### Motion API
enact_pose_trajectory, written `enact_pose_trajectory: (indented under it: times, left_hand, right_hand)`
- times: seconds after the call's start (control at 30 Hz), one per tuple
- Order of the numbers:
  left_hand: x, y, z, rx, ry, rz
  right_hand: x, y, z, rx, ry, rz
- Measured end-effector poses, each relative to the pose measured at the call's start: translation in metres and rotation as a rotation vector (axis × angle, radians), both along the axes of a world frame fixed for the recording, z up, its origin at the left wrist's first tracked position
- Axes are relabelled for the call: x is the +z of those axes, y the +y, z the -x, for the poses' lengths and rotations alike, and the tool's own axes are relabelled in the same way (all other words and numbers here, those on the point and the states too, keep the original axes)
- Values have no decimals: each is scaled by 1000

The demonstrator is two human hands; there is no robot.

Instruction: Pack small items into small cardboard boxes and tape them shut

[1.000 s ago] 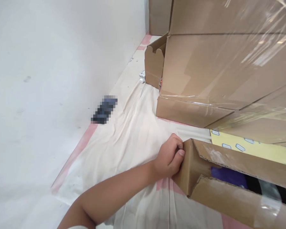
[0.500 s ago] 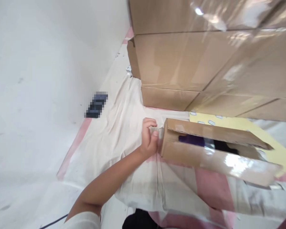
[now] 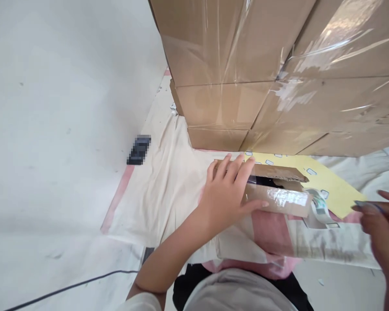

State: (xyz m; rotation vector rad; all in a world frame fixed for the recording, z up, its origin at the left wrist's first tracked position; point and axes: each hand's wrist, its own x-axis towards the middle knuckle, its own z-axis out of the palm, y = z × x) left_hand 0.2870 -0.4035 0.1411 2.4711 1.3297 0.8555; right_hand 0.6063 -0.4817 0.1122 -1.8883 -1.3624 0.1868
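Observation:
My left hand (image 3: 227, 185) lies with fingers spread across the left end of a long, narrow cardboard box (image 3: 278, 201). The top flaps of this box stand partly apart, and a dark purple and black item (image 3: 266, 181) shows in the gap. At the right edge my right hand (image 3: 381, 224) is blurred, its fingers pinched around a slim blue-grey thing (image 3: 365, 204) whose kind I cannot make out. Between the box and my right hand stands a white roll with green print (image 3: 320, 209).
Large cardboard boxes (image 3: 220, 103) under clear film form a wall behind. A yellow sheet with small printed outlines (image 3: 337, 190) lies on the creased cream-and-pink cloth (image 3: 168, 172). To the left are a pixelated dark object (image 3: 138, 150), a white wall and a black cable (image 3: 74, 285).
My left hand has gone from beside the box's left end to lying over it with fingers spread. My right hand has come into view at the right. The view has shifted, and the roll now shows.

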Motion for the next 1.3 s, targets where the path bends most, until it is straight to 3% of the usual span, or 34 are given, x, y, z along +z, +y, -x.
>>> enact_pose_trajectory:
  times: [0.1, 0.2, 0.3, 0.4, 0.67, 0.87, 0.97, 1.3]
  left_hand:
    - [0, 8, -6, -40, 40, 18]
    - [-4, 13, -9, -52, 26, -41]
    - [-9, 14, -11, -45, 19, -63]
    - [-9, 14, -12, -74, 32, -58]
    - [-2, 24, -11, -147, 73, -58]
    - [0, 27, -11, -162, 10, 28]
    - [-1, 26, -11, -157, -54, 31]
    - [-5, 31, -15, -136, -140, 123]
  right_hand:
    - [-11, 19, 2, 37, -90, 78]
    - [-21, 34, -6, 300, -258, 61]
    - [-27, 45, -7, 551, -287, 0]
    - [-27, 53, -1, 697, -259, -22]
    - [-30, 65, 7, 777, 1, -33]
    - [-36, 67, 3, 703, 201, 153]
    - [-40, 67, -1, 692, 235, 198]
    - [-41, 80, -4, 856, 290, 197]
